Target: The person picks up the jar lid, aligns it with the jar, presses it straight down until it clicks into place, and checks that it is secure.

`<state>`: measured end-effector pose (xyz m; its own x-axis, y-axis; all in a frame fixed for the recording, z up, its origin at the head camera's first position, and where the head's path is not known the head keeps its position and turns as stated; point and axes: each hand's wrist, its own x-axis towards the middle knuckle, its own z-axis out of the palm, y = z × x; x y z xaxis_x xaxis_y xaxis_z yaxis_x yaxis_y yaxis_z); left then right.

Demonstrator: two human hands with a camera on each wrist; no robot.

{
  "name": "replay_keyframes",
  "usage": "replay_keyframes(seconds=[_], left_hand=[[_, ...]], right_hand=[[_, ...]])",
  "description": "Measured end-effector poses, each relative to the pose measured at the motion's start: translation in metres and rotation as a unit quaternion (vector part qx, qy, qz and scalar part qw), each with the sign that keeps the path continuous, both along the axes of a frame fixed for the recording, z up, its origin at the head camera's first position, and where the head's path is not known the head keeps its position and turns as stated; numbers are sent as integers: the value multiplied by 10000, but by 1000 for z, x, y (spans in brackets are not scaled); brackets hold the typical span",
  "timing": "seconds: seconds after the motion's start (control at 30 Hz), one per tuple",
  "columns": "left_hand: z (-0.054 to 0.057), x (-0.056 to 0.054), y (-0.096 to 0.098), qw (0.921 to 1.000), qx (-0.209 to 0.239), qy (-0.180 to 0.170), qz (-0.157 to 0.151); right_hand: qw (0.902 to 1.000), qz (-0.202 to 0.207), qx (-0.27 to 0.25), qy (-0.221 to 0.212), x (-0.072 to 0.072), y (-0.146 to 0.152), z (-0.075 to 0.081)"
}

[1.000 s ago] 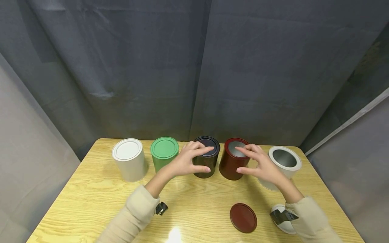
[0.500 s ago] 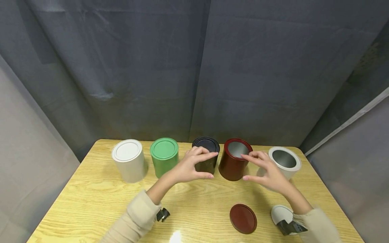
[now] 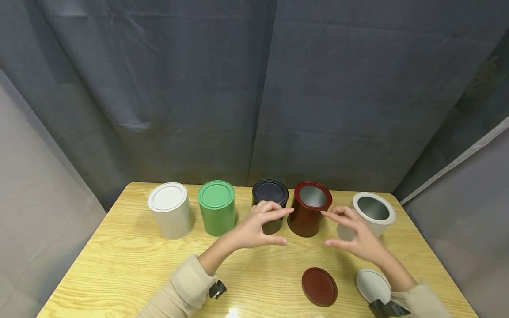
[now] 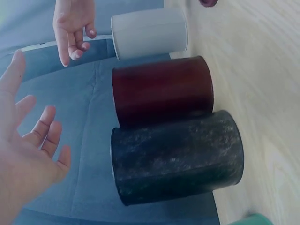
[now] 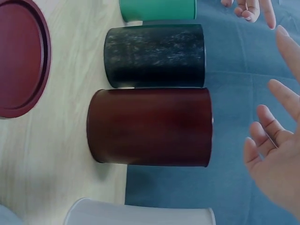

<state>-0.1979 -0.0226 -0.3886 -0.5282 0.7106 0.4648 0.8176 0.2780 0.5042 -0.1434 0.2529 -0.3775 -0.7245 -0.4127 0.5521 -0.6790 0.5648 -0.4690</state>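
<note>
My left hand hovers empty in front of the black can, thumb and fingers spread apart. Opposite it, my right hand is held in a similar spread shape, also empty, and overlaps the right-hand white can in the head view. Between the hands, farther back, stands a dark red can with its top uncovered. In both wrist views the hands are apart from the cans, at the height of their tops. A dark red lid lies flat on the table nearer me.
A green can and another white can, both lidded, stand at the left of the row. A white lid lies beneath my right forearm. Behind the wooden table hangs a grey curtain.
Both hands have drawn back toward me and shifted right, off the can tops. The left hand has uncovered more of the green can and the black can's top. The cans and lids stay put.
</note>
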Motion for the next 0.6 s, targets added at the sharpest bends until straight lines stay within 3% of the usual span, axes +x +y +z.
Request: replay_keyframes(seconds=[0.1, 0.37, 0.6], left_hand=[[-2, 3, 3, 9999, 27, -110, -45], [-9, 9, 10, 9993, -23, -346, -136], [-22, 16, 18, 9992, -163, -304, -210]], right_hand=[[9999, 121, -59, -9, 2, 1, -2], [9997, 15, -143, -192, -4, 24, -35], [9991, 118, -154, -381, 9, 24, -34]])
